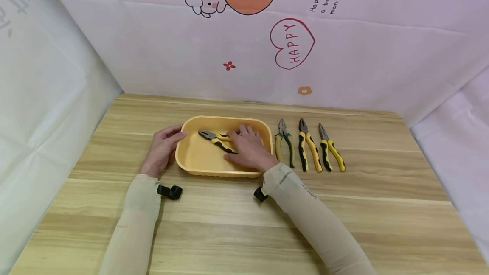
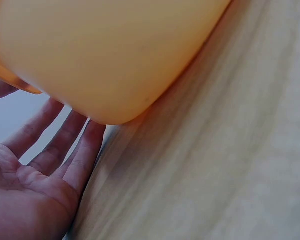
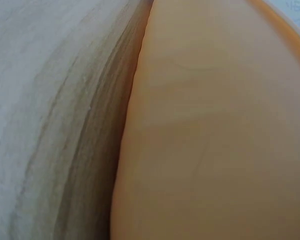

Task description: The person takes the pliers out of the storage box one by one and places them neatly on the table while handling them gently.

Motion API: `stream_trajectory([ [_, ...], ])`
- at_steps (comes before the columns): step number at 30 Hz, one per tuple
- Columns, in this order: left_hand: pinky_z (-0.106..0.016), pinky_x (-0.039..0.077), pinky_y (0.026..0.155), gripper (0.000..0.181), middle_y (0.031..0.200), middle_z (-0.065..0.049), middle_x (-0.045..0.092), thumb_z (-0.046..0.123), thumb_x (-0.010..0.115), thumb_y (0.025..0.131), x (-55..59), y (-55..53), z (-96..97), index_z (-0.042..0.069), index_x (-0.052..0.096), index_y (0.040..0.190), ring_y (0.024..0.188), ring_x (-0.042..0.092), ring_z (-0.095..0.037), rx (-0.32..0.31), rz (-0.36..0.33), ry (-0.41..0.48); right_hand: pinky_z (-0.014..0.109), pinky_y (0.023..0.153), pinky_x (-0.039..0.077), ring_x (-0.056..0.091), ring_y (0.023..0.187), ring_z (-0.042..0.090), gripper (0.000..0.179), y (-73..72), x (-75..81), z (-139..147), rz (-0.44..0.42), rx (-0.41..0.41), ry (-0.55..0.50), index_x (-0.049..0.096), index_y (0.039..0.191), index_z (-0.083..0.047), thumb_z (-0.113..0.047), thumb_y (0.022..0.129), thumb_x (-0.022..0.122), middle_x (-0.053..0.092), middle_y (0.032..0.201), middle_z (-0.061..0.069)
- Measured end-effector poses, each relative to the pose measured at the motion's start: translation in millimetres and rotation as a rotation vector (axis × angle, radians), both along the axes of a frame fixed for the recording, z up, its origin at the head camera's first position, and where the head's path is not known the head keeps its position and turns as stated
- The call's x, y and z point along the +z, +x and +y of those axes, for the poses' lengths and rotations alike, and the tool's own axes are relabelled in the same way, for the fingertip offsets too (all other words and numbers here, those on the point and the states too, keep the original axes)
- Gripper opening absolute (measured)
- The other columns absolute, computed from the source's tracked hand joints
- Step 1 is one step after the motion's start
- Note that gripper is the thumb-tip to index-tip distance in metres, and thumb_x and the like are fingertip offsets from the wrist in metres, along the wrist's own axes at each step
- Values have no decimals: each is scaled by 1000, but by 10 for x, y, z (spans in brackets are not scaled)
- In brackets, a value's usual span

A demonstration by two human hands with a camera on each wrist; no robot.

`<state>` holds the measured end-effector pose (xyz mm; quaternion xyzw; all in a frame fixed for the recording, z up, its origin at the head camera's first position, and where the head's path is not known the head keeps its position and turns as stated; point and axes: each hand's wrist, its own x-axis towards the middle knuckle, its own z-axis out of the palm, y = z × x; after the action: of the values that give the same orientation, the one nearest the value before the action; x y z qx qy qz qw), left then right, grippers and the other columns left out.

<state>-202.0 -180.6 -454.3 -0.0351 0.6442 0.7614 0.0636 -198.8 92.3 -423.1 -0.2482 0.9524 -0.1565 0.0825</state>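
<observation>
A yellow plastic bin (image 1: 208,171) stands on the table. My left hand (image 1: 161,147) holds its left end, thumb over the rim and fingers against the outer wall, as the left wrist view also shows. Inside the bin lies a pair of pliers (image 1: 208,134) with grey jaws pointing left and yellow-black handles. Over those handles is my right hand (image 1: 250,147), index finger by the upper handle and thumb beside the lower one. The handle ends are hidden beneath it, so a firm grip cannot be confirmed. The right wrist view shows only the bin's outer wall (image 3: 205,125) and table.
To the bin's right, several tools lie side by side: green-handled pliers (image 1: 282,133), yellow-black combination pliers (image 1: 303,130) and yellow-black long-nose pliers (image 1: 324,137). Beneath everything is a wooden tabletop (image 1: 214,232). A printed white cloth (image 1: 172,54) hangs behind it.
</observation>
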Motion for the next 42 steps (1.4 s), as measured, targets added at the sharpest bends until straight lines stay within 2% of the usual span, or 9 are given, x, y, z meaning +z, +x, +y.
stream_trajectory([
  [7,-21,59,81,51,109,-4,65,8,68,98,-3,-7,-3,-17,48,138,93,68,-11,1,-1,9,50,100,43,42,123,31,68,-4,1,1,-38,-33,-4,52,147,-9,-44,93,74,45,136,14],
  [17,-20,59,82,52,110,-5,65,8,68,98,-6,-3,1,-17,48,139,94,68,-12,0,1,5,49,99,45,44,122,31,64,-7,-7,5,-55,-38,-3,55,144,-8,-40,93,75,48,135,14],
  [25,-21,59,82,51,110,-4,65,8,67,98,-1,2,7,-17,48,138,94,68,-12,3,2,5,46,95,46,44,119,29,67,-6,3,1,-60,-38,15,55,145,-7,-45,93,73,47,134,14],
  [42,-22,59,83,51,112,-6,65,9,69,98,14,3,10,-16,50,138,96,68,-13,6,1,4,46,99,48,48,118,29,63,-3,20,-2,6,-33,38,61,140,-7,-44,91,76,53,133,13],
])
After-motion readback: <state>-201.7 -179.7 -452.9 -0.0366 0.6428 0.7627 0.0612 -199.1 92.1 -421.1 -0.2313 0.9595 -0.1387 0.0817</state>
